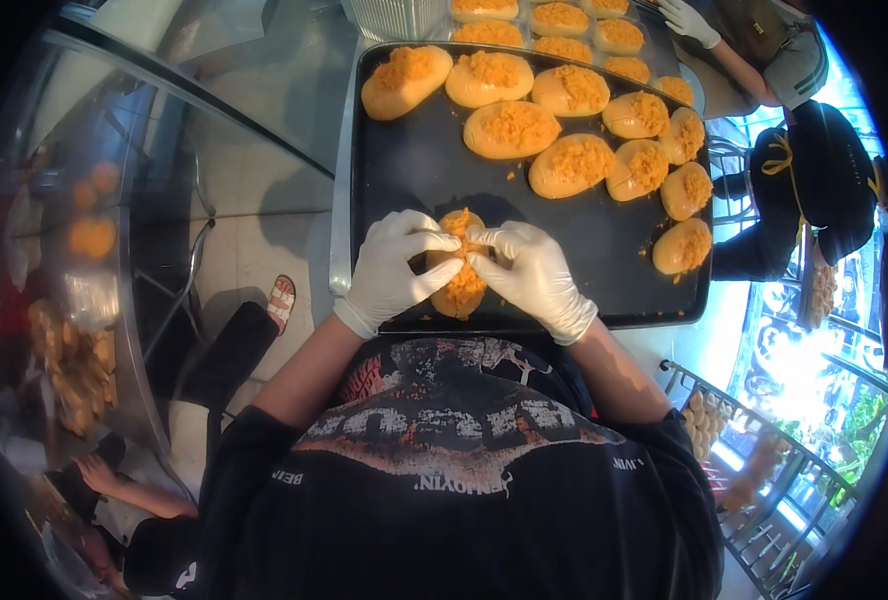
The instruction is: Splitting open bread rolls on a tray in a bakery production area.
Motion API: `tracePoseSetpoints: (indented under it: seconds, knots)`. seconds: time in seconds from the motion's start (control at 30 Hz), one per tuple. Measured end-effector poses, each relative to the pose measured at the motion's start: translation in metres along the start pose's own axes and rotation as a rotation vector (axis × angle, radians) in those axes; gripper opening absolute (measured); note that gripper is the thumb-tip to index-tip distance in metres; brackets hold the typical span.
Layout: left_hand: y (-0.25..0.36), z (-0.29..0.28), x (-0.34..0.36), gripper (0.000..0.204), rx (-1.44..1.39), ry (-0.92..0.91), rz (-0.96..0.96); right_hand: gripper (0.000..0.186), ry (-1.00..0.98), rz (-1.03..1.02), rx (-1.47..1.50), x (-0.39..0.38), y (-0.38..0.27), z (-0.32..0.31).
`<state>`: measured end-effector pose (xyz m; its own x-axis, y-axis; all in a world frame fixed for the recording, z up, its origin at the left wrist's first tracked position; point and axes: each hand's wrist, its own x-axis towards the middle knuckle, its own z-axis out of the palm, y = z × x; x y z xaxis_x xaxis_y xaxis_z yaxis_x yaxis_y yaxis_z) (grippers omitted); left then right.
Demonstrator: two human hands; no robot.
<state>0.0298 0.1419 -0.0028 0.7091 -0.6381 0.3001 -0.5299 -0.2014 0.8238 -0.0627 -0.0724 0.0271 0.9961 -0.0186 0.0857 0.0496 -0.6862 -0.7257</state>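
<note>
Both of my hands wear white gloves and meet over an oval bun heaped with orange crumbly topping, near the front edge of a black baking tray. My left hand has its fingertips and thumb pressed onto the left side of this bun's topping. My right hand pinches at the same bun from the right, fingers curled in. Several glossy buns with similar topping lie across the back and right of the tray.
Behind are more topped buns and a clear container. Co-workers stand at the right, one gloved hand at top right. Another person is at lower left, beside a counter with baked goods. A rack stands at lower right.
</note>
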Motion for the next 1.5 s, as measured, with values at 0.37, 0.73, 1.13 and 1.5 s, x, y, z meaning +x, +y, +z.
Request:
tracePoseSetpoints:
  seconds: [0.37, 0.73, 1.13, 1.5]
  knots:
    - [-0.006, 0.001, 0.014, 0.018, 0.022, 0.011, -0.083, 0.02, 0.177, 0.053, 0.16, 0.005, 0.011, 0.017]
    - [0.0, 0.004, 0.015, 0.02, 0.176, 0.008, 0.098, 0.021, 0.049, 0.375, 0.352, 0.002, 0.007, 0.011]
    - [-0.013, 0.001, 0.012, 0.016, -0.114, -0.019, -0.09, 0.016, 0.147, 0.522, 0.596, 0.002, 0.018, 0.03]
    - [-0.009, 0.011, 0.001, 0.019, -0.121, 0.089, -0.132, 0.017, 0.207, 0.154, 0.236, -0.004, 0.01, 0.027]
